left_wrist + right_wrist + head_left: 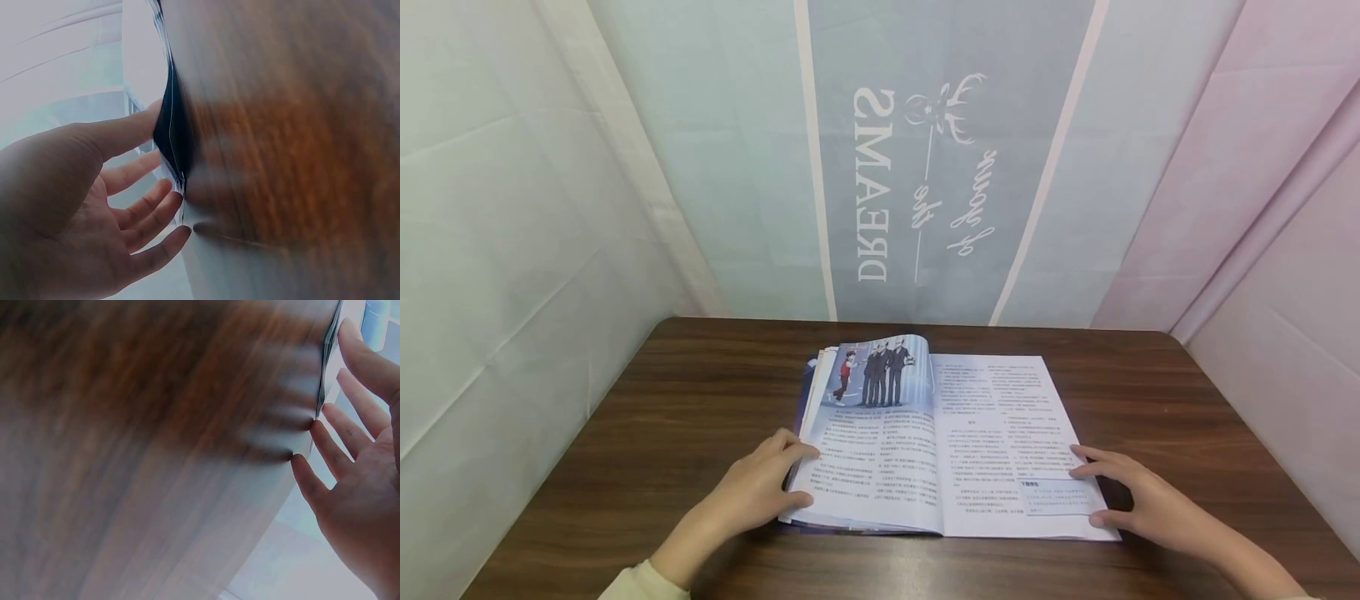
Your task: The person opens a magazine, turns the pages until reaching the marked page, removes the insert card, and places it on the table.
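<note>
Head view: a magazine (951,442), unfolded to a two-page spread, lies on the bench (700,417). The left hand (767,479) touches its left edge, fingers spread wide. The right hand (1138,500) touches its right edge, fingers likewise spread, beside a blue text box (1063,497).

We are looking at a dark brown, wood-grained table (715,400), its near part catching a pale sheen, and a printed magazine (977,467) is lying open directly on it.
</note>
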Demonstrator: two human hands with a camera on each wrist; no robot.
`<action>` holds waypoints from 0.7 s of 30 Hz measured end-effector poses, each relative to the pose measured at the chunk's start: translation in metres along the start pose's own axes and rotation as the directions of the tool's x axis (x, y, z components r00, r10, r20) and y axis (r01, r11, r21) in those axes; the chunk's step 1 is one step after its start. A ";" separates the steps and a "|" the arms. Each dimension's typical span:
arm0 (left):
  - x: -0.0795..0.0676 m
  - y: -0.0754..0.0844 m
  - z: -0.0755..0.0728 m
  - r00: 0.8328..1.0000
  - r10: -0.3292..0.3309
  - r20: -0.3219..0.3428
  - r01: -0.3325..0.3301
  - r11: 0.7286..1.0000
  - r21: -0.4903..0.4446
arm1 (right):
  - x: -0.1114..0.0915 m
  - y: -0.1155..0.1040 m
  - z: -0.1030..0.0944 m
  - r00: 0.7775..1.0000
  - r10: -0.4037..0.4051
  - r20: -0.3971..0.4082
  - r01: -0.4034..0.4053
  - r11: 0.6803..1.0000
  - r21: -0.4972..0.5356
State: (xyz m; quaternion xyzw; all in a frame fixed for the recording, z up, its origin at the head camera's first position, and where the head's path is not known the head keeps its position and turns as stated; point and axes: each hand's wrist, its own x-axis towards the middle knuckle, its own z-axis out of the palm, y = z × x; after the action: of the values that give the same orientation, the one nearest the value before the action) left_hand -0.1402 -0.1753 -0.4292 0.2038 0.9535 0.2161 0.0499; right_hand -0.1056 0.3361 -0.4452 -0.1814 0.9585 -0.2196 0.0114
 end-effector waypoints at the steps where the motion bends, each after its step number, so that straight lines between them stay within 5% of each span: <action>1: 0.000 0.000 0.000 1.000 0.001 -0.002 -0.001 1.000 -0.002 | 0.000 0.000 0.000 1.000 -0.001 -0.001 0.001 1.000 0.003; 12: 0.000 -0.004 -0.003 0.997 0.074 0.030 -0.073 0.997 -0.008 | 0.000 -0.002 -0.001 0.999 -0.007 -0.039 0.005 0.999 -0.044; 21: 0.000 -0.004 -0.002 0.997 0.063 0.039 -0.063 0.998 0.010 | 0.005 -0.007 -0.006 0.995 -0.030 -0.095 0.024 0.998 -0.063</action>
State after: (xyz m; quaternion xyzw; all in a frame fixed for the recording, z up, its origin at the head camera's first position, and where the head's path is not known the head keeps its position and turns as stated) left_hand -0.1425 -0.1794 -0.4290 0.2381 0.9467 0.2082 0.0602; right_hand -0.1086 0.3313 -0.4367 -0.1840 0.9617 -0.1985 -0.0430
